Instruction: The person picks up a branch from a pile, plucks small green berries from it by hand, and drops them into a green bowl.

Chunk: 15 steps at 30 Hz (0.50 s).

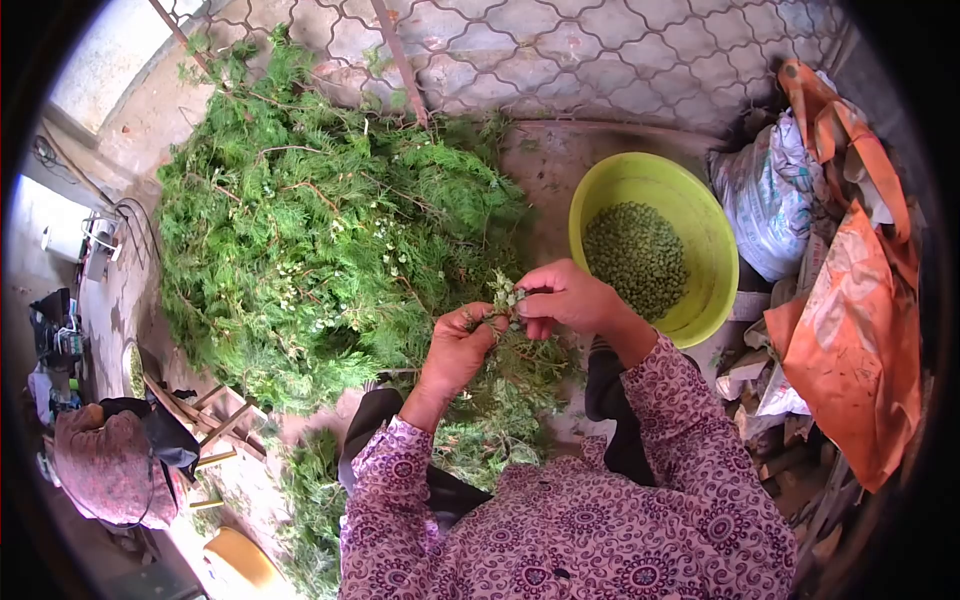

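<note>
My left hand (459,349) is closed, its thumb and fingers pinching a green conifer sprig (503,292) that carries pale green cones. My right hand (568,299) meets it from the other side, fingertips pressed together at the cones on the same sprig. What exactly lies between the right fingertips is hidden. Right of my hands stands a yellow-green basin (705,215), its bottom covered with small round green cones (635,255). A large heap of leafy conifer branches (330,230) spreads out in front and to the left, with more sprigs between my knees.
A wire mesh fence (590,60) runs along the far side. White sacks (765,195) and an orange sheet (860,340) lie at the right beside scrap wood. At the left, another person (115,460) sits near a wooden frame and a yellow container (243,560).
</note>
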{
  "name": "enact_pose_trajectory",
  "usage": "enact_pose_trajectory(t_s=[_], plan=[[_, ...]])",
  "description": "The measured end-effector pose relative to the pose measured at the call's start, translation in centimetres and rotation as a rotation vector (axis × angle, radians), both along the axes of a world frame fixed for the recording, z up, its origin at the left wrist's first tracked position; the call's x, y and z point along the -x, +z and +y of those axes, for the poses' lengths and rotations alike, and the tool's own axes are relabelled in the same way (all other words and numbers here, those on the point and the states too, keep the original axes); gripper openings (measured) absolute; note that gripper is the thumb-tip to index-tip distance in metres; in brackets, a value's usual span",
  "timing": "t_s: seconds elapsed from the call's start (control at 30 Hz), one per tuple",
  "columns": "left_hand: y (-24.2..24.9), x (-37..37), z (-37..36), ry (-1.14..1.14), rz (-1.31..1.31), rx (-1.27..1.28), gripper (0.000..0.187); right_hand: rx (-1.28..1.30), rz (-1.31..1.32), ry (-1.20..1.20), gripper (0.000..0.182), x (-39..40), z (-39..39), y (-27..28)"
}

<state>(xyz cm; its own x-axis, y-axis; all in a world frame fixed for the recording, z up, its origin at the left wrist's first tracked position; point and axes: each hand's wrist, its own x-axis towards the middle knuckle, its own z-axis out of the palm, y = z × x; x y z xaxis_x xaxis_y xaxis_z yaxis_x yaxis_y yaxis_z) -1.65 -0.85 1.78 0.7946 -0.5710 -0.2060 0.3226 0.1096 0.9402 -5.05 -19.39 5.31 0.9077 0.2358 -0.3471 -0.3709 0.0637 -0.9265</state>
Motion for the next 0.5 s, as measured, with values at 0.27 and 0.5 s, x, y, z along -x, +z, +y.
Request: enact_pose_trajectory(t_s=[0.27,0.5], plan=[[1.5,-0.3,1.3,-0.264,-0.027,-0.131,0.006,0.087,0.066,0.2,0.02,1.0,-1.3,0.5],[1.2,-0.6,1.6,-0.305,-0.024,-0.136,0.008,0.014,0.044,0.145,0.023,0.8,-1.5,-0.5]])
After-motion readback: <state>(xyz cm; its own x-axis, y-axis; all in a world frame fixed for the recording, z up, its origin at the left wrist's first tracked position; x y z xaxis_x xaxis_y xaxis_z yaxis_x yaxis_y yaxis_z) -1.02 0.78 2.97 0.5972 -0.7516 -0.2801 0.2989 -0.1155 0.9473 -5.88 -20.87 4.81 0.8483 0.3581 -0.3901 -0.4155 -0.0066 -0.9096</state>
